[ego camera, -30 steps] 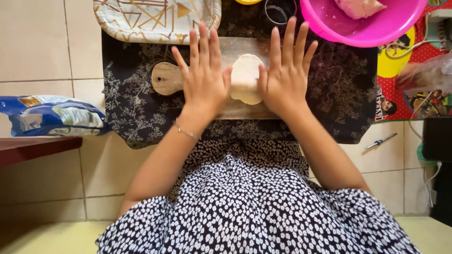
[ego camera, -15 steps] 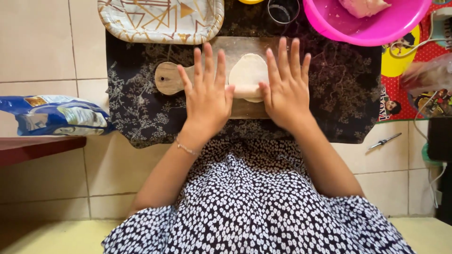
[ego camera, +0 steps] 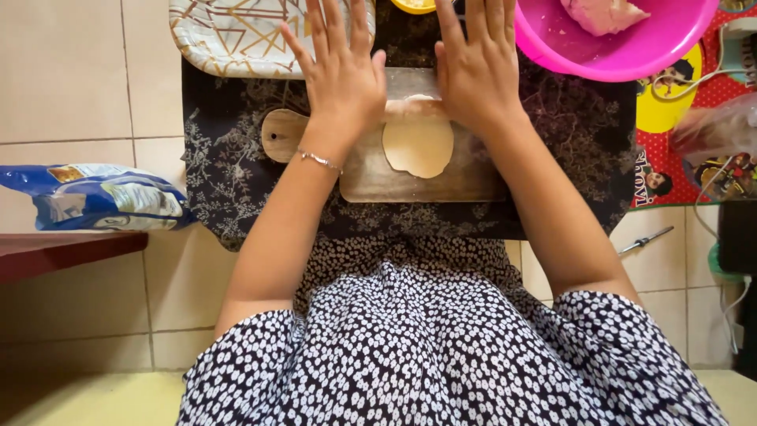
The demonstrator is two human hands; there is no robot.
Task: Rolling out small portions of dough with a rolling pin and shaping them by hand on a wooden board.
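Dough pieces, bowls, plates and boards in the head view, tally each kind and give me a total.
Dough: 2, a flat round on the board and a lump in the bowl
Bowl: 1, pink
Plate: 1, patterned
Board: 1, wooden
Total: 5

Pale cream dough [ego camera: 419,146] is lying on brown wooden board [ego camera: 410,177]; dark floral cloth [ego camera: 236,166], pink bowl [ego camera: 623,55], gold-lined white plate [ego camera: 229,39] are showing

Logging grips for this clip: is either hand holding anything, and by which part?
Nothing is gripped. Left hand and right hand lie flat, fingers spread, over the board beside the dough disc.
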